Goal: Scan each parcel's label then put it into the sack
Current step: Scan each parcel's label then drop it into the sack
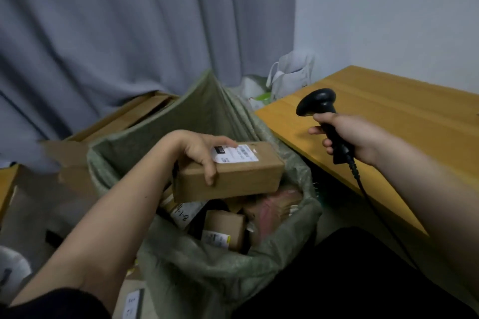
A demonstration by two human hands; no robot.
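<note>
The parcel (228, 171) hangs over the open sack (207, 267), label (234, 154) up, gripped across its near end by the left hand (201, 153). The right hand (347, 134) is clenched round the scanner (324, 116) above the surface (388, 124). Judging by this, the scanner should aim squarely at the label, the thumb kept off it, before the parcel drops among the parcels inside.

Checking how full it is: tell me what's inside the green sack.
The green sack holds several parcels: a small brown box, a pink packet. The box in the left hand hides others.
</note>
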